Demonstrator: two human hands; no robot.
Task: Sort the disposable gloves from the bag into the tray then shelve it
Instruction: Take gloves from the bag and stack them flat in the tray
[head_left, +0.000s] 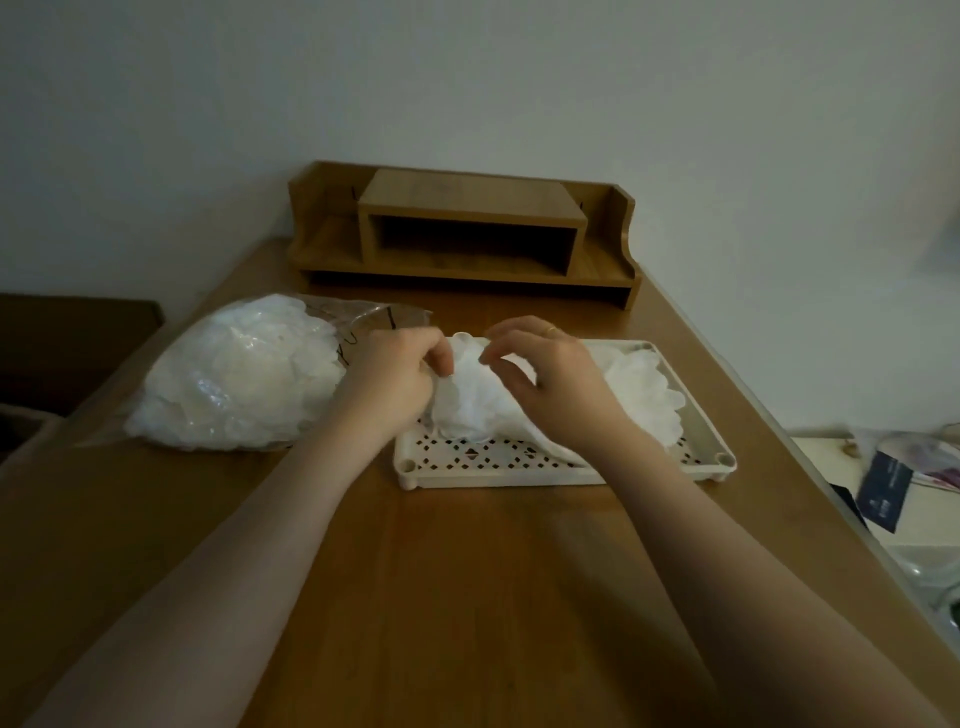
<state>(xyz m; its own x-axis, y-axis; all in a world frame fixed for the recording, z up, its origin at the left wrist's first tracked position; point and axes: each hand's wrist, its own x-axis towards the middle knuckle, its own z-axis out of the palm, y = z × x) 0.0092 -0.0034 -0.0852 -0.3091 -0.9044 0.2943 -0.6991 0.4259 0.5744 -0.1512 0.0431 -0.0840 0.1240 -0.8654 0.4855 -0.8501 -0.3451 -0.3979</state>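
A clear plastic bag (234, 379) stuffed with thin translucent disposable gloves lies on the wooden table, left of a cream perforated tray (519, 470). A pile of gloves (644, 395) lies in the tray's right half. Over the tray's left part, my left hand (395, 374) and my right hand (545, 379) both pinch a bunch of gloves (472, 405) between curled fingers. A wooden desk shelf (467, 228) with an open cubby stands at the table's far end.
The table's right edge runs close beside the tray; past it sits a lower white surface with a dark card (883, 491) and plastic clutter (914, 452). Dark furniture (67, 343) stands to the left of the table.
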